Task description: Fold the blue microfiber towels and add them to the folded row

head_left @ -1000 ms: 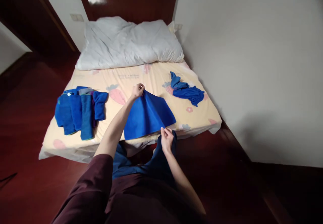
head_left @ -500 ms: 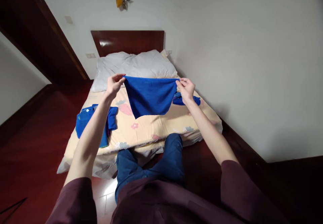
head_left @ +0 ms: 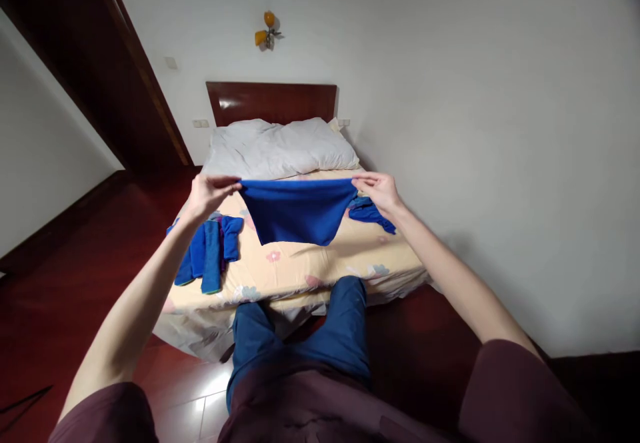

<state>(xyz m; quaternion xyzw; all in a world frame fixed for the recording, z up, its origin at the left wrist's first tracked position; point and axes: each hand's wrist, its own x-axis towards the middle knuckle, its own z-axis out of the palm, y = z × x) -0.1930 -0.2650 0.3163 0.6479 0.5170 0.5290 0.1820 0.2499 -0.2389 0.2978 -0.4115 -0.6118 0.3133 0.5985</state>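
Observation:
A plain blue cloth [head_left: 299, 213] hangs stretched above the bed, its top edge pulled straight between my two hands. My left hand [head_left: 209, 193] pinches the cloth's upper left corner. At the upper right corner, the fingers of my right hand [head_left: 380, 190] are closed on it in the same way. Folded blue clothes [head_left: 213, 256] lie on the bed below my left forearm, partly hidden by it. Behind my right wrist is a smaller heap of blue fabric [head_left: 370, 213], whose kind I cannot make out.
The bed [head_left: 280, 273] has a cream sheet with flower prints. Grey-white pillows [head_left: 285, 150] rest against the dark wooden headboard [head_left: 280, 102]. A wall lamp [head_left: 267, 30] hangs above it. My knees touch or nearly touch the bed's near edge.
Both hands have come down in the view and spread slightly apart, drawing the cloth's top edge tauter. The whole room has shifted down and right as the head moved.

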